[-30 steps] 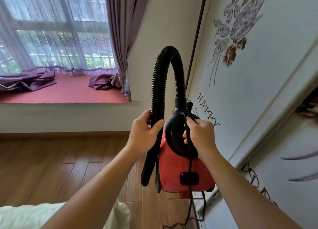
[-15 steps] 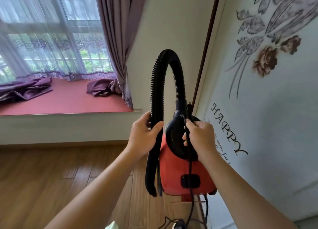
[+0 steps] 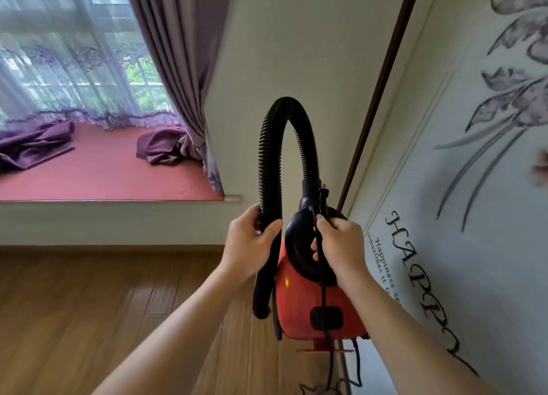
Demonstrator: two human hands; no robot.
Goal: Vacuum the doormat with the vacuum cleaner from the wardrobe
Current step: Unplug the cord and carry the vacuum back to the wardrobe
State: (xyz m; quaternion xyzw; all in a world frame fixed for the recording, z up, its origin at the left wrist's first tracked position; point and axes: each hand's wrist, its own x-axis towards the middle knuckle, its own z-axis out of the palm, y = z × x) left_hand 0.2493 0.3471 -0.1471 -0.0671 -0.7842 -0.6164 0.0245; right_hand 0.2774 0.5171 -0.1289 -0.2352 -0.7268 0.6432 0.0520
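a: where's the vacuum cleaner (image 3: 314, 299) right now?

b: held up in the air in front of the person, over the wood floor (image 3: 89, 305), just beside the wardrobe door (image 3: 474, 216) with the flower drawing and the word "happy" on it. red body, black top.

a: and the hands?

b: the left hand (image 3: 249, 243) is closed around the black ribbed hose (image 3: 267, 157), low on its left run. the hose arches up and over, then comes down into the black top of the machine (its free end hangs down past the left wrist). the right hand (image 3: 341, 243) is closed on the black top, with the black cord (image 3: 323, 276) pinned under the fingers.

a: where does the cord go?

b: straight down the red body and off toward the floor.

a: anything behind?

b: a red window seat (image 3: 112, 175) with a purple curtain (image 3: 178, 68) bunched on it.
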